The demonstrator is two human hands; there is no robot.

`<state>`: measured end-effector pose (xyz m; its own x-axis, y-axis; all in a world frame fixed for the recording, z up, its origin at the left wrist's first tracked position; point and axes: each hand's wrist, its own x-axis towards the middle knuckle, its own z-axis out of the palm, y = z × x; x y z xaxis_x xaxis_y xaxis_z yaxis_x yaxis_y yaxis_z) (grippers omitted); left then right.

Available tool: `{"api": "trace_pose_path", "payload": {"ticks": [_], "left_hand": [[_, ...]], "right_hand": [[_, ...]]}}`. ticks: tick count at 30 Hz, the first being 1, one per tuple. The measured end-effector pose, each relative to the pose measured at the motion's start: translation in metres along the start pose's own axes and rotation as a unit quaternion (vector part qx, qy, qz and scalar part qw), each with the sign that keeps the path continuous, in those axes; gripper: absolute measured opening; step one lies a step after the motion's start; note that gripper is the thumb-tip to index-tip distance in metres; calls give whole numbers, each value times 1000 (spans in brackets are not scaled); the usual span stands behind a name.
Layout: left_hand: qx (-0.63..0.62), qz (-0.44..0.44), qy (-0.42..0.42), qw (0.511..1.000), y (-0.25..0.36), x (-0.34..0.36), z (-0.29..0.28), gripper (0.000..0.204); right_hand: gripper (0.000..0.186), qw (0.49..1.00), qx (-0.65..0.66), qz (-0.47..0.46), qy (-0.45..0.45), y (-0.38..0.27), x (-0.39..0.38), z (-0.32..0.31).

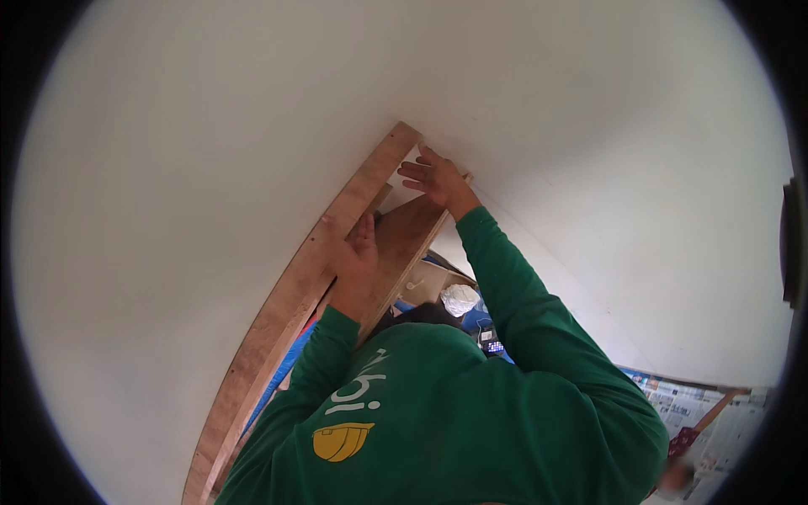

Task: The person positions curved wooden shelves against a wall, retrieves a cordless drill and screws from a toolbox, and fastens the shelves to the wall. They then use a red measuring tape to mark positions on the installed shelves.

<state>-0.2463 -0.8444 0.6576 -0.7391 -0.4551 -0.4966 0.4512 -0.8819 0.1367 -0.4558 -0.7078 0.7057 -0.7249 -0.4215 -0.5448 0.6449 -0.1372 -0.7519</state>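
Note:
A long brown wooden strip [290, 273] runs diagonally along the white surface, with small dark holes in its face. Beside it a wider wooden board [408, 231] stands out, its pale edge showing. My left hand [353, 257] lies against the strip, in the gap between strip and board, its visible fingers stretched upward. Higher up, near the strip's top end, my right hand [433, 178] is raised with fingers spread, close to the top of the board. Nothing shows in its fingers. Both arms wear green sleeves.
White wall surfaces [194, 143] surround the wood. Below the board are a crumpled white bundle [459, 300], a cardboard-brown panel [418, 282] and blue material [282, 370]. At lower right, another person's raised arm [715, 414] shows before a newspaper-covered wall [745, 433].

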Motion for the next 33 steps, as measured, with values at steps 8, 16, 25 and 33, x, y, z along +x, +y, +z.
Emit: {"api": "trace_pose_path", "payload": {"ticks": [8, 16, 25, 33], "left_hand": [[-7, 13, 26, 1000, -2, -7, 10, 62], [32, -62, -118, 991, -56, 32, 22, 50], [206, 38, 2, 978, -78, 86, 51, 54], [376, 71, -183, 906, -55, 86, -8, 54]], "right_hand": [[51, 993, 8, 1, -115, -8, 66, 16], [52, 997, -29, 56, -53, -16, 89, 15], [53, 997, -32, 65, 17, -10, 83, 28], [63, 991, 51, 122, 21, -8, 47, 50]]}}
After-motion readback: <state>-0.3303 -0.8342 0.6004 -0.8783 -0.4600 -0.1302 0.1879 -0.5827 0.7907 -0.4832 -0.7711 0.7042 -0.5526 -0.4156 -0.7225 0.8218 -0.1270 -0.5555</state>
